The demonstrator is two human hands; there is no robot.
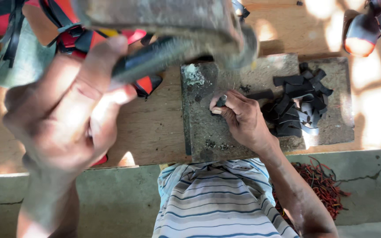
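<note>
My left hand (67,110) is raised close to the camera and blurred, shut around the dark handle of a hammer (168,26) whose heavy head hangs above the work. My right hand (243,117) rests on a grey stone slab (208,141), its fingers pinching a small metal punch (221,101) held upright on the slab. A pile of several black rubber strips (298,105) lies on the slab just right of that hand. One loose strip (261,94) sits beside my knuckles.
The slab lies on a wooden board (151,128). Red and black sandals (71,37) are heaped at the top left, another sandal (367,26) at the top right. A tangle of red scraps (325,183) lies on the concrete at my right.
</note>
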